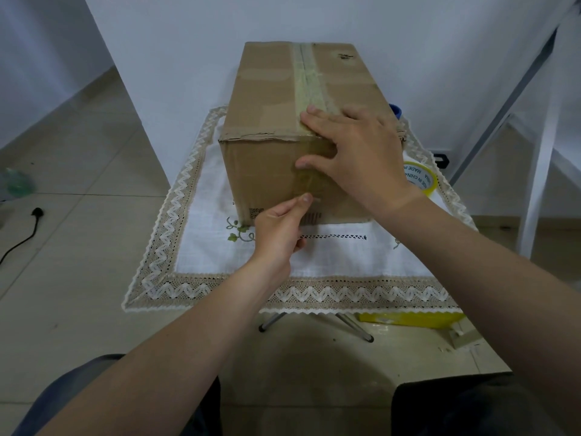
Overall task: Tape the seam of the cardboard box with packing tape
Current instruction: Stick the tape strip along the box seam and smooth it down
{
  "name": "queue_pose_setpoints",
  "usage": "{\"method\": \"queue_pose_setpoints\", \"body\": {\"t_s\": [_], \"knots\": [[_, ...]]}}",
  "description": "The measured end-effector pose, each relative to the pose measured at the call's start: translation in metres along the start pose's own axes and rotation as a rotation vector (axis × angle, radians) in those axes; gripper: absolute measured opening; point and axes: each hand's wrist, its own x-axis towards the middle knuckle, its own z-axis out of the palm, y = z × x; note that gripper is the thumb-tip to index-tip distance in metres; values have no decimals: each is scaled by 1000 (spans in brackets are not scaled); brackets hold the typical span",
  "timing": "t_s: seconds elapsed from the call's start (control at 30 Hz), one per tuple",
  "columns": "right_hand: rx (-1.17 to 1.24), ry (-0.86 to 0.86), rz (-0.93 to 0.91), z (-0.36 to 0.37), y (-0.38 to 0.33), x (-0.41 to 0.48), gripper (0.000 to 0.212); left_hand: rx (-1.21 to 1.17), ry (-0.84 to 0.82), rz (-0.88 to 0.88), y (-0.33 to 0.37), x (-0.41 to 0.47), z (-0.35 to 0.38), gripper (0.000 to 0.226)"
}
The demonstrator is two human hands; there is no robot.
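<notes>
Tape point(309, 73) looks thin, clingy; left hand point(279, 229) grip pinches its near end, right hand point(352, 149) spread flat, pressing box point(264, 171) edge.

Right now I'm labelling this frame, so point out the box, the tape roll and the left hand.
Box point(270, 89): head view, left half of the top face.
Tape roll point(419, 177): head view, printed inner core.
Left hand point(278, 228): head view, back of the hand.

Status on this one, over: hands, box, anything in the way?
Right hand flat over box front top edge, pressing tape down. Left hand pinching tape end on front face. Tape roll aside at right, nothing blocking.
</notes>
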Motion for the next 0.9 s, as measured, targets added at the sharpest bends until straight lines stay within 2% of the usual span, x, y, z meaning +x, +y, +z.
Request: {"method": "queue_pose_setpoints", "body": {"t_s": [0.07,0.13,0.23,0.37,0.47,0.57,0.7,0.77,0.9], "knots": [[-39,-17,-12,0,0,-3,78,-1,4,-4,-1,1,0,9],[-51,-19,-18,1,-1,-5,80,-6,15,-9,0,2,0,19],[-1,-15,-11,2,2,-4,68,7,11,-8,0,1,0,18],[113,-3,33,-1,9,0,53,10,11,-6,0,2,1,6],[119,-9,30,-2,7,0,50,8,6,-7,0,2,1,10],[109,-27,15,-4,7,-3,56,8,8,-2,-1,0,0,16],[12,-40,-11,-7,6,-12,77,4,8,4,-1,0,0,13],[-1,-36,-13,-5,6,-13,79,9,7,7,-2,1,0,14],[92,29,1,-1,9,-9,55,8,5,1,-2,2,0,18]]}}
